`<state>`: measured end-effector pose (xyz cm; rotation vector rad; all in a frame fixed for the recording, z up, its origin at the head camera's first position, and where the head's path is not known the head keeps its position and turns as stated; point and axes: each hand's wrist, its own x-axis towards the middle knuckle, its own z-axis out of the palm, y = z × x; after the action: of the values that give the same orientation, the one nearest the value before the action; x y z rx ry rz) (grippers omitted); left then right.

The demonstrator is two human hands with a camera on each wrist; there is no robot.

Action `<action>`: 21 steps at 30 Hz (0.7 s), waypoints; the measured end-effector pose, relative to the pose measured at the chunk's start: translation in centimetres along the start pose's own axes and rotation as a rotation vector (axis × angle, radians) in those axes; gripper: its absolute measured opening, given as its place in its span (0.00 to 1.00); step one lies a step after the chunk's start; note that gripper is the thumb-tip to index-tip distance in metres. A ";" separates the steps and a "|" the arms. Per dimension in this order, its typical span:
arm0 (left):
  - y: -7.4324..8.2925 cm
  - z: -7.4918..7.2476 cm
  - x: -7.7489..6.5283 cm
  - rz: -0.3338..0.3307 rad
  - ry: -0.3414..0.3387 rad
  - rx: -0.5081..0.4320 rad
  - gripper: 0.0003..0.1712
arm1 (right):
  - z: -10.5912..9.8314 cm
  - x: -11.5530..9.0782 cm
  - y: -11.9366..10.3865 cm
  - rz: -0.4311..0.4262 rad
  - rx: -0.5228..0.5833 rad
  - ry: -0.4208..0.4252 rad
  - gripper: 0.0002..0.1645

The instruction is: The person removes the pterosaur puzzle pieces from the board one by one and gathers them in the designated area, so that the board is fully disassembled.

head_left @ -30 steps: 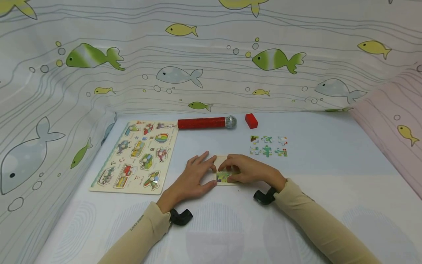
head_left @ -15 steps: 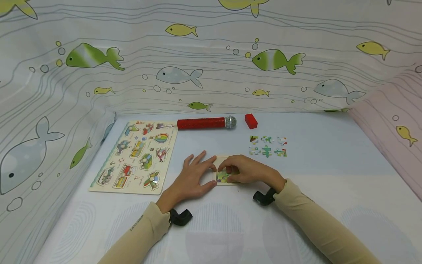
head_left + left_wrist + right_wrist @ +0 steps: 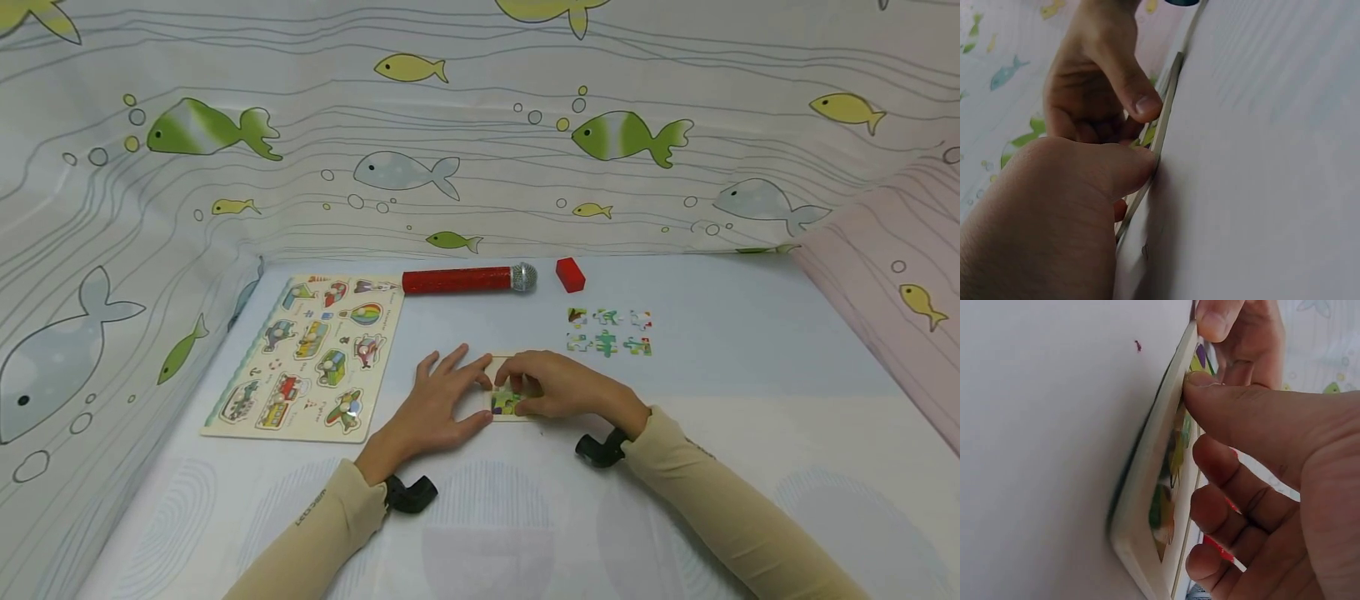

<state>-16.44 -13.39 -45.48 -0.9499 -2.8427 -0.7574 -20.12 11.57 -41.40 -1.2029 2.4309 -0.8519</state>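
My left hand (image 3: 437,408) spreads its fingers at the left edge of a small wooden puzzle tray (image 3: 498,362); its thumb and nearest fingers touch that edge. My right hand (image 3: 564,386) bends over the tray from the right. Its thumb and index finger seem to pinch a green jigsaw piece (image 3: 1149,135), mostly hidden by the fingers. Several green and purple pieces (image 3: 504,403) lie in the tray's near part. In the right wrist view, the thumb (image 3: 1229,409) is at the tray's near rim and the other fingers curl above the printed pieces.
Several loose jigsaw pieces (image 3: 606,343) lie in two rows beyond the right hand. A large peg puzzle board (image 3: 307,358) is at the left. Behind stand a red microphone (image 3: 461,280) and a red block (image 3: 571,275), near the fish-print curtain (image 3: 495,217).
Small finger movements of the right hand shift slightly how much of the green pieces shows. The left hand and the tray stay about where they were.
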 end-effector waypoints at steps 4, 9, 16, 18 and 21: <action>0.0 0.0 0.1 0.009 0.005 -0.006 0.24 | 0.0 -0.1 -0.1 -0.010 -0.001 0.015 0.21; 0.0 0.0 0.0 0.013 0.008 -0.014 0.24 | 0.2 0.0 0.0 -0.029 -0.001 0.050 0.16; -0.1 0.1 0.0 0.000 0.001 -0.017 0.31 | 0.3 0.3 0.4 -0.077 0.081 0.077 0.11; -0.1 0.1 0.0 0.000 0.000 -0.021 0.34 | 0.4 0.3 0.7 -0.088 0.118 0.079 0.11; -0.1 0.1 0.0 0.005 0.005 -0.030 0.36 | 0.4 0.4 1.1 -0.091 0.182 0.083 0.11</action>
<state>-16.51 -13.38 -45.57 -0.9570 -2.8314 -0.8033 -20.79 11.62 -42.39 -1.2393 2.3173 -1.1442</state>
